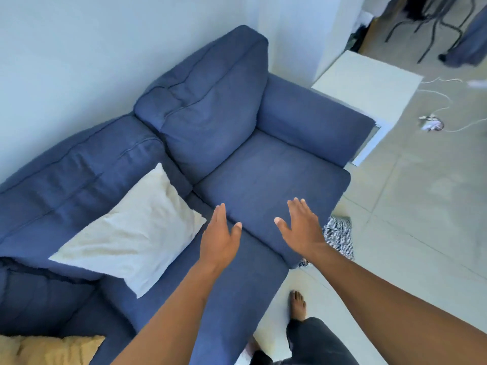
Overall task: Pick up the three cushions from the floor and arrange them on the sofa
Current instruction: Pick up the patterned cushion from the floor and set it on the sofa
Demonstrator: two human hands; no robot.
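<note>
A blue sofa (263, 169) fills the left and middle of the head view. A white cushion (134, 233) leans against its left backrest. A yellow cushion (50, 350) shows at the bottom left corner, on the sofa's near end. A black-and-white patterned cushion (340, 234) lies on the floor by the sofa's front right corner, partly hidden behind my right wrist. My left hand (220, 237) and my right hand (300, 227) are both open, fingers spread, over the front edge of the right seat, holding nothing.
A white side table (369, 85) stands beyond the sofa's right armrest. White cables and a small plug (432, 125) lie on the tiled floor at right. Chair legs (432, 25) show at top right. My bare foot (297, 305) stands close to the sofa front.
</note>
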